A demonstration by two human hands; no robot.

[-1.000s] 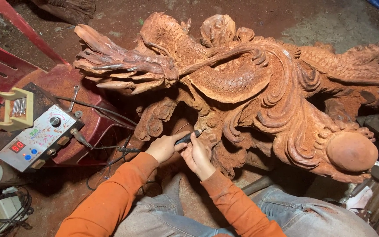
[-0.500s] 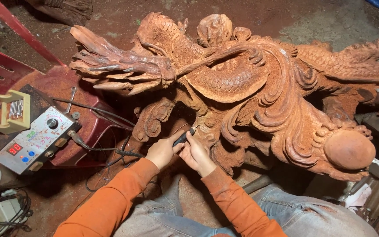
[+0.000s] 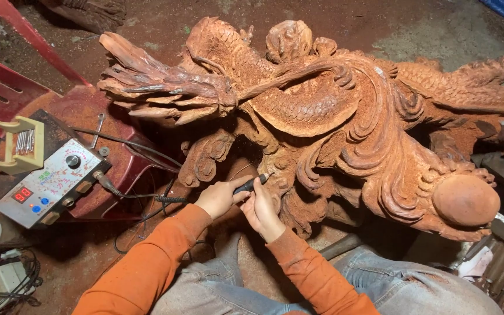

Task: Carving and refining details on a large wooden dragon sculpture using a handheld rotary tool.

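1. Carving work was under way: the left hand point(image 3: 220, 197) was closed around a slim black rotary handpiece point(image 3: 251, 185), tip touching the lower edge of the wooden sculpture point(image 3: 333, 122).
2. Right hand point(image 3: 262, 210) was curled shut against the handpiece from below, bracing it.
3. Sculpture lay on the dusty floor ahead of the knees; reddish-brown, with scales, curling waves and a smooth round knob point(image 3: 465, 200) at right.
4. Cable ran left to a grey control box point(image 3: 51, 182) on a red stool point(image 3: 91, 111).
5. Next move likely called for small, steady tip control in the recess.
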